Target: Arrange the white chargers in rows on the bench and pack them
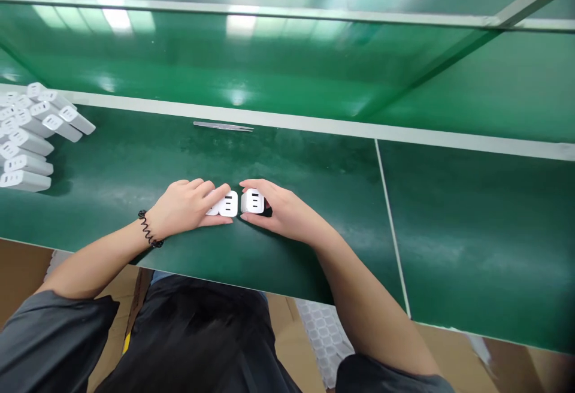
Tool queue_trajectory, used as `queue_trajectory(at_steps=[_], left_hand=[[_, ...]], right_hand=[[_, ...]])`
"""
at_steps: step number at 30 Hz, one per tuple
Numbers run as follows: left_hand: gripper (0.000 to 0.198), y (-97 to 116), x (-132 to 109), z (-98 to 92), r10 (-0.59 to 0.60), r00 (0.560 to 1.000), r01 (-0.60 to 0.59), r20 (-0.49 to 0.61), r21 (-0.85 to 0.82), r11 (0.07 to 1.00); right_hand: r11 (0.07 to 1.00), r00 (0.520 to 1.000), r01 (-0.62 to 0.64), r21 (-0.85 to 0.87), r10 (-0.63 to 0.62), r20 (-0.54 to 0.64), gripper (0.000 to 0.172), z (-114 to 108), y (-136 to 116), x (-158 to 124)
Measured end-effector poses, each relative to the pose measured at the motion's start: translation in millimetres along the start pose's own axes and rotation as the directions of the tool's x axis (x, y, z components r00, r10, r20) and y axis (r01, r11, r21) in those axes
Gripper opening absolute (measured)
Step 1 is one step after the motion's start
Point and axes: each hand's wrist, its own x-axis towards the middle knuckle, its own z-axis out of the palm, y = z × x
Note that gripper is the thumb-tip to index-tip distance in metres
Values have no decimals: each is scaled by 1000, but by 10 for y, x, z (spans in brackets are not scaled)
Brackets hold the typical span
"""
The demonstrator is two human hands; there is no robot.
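My left hand (191,201) is closed around white USB chargers on the green tabletop. One charger (229,203) shows its port face, with three dark slots, beyond the fingertips; part of a second one is visible under the fingers. Just to the right, my right hand (281,207) grips another white charger (253,201) between thumb and fingers, its port face turned up towards me. A narrow gap separates this charger from the ones in my left hand.
A pile of similar white chargers (29,135) lies at the far left of the green table (305,165). Metal tweezers (223,126) rest near the back ledge (314,124). A pale seam (392,225) crosses the tabletop at right. Cardboard boxes (287,339) and a tray of clear pockets (324,333) are below the front edge.
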Motion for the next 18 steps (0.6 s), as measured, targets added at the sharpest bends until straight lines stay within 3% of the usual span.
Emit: queue_trajectory(at_steps=[3, 8, 10, 14, 18], left_hand=[[61, -142, -47, 16, -121, 988, 113, -92, -89, 990], [75, -350, -117, 60, -312, 943, 263, -114, -318, 911], [75, -375, -117, 71, -289, 950, 240, -122, -309, 920], [66, -324, -96, 90, -94, 988, 70, -121, -191, 979], [59, -236, -67, 141, -50, 997, 47, -52, -57, 997]], right_hand=[[1000, 1000, 25, -14, -25, -4, 48, -12, 23, 15], [999, 999, 28, 39, -27, -35, 49, 62, 34, 64], [997, 993, 42, 63, -34, -117, 42, 118, 13, 98], [996, 955, 93, 9, -87, -283, 36, 210, -30, 152], [988, 951, 156, 8, -148, -273, 39, 264, -9, 167]])
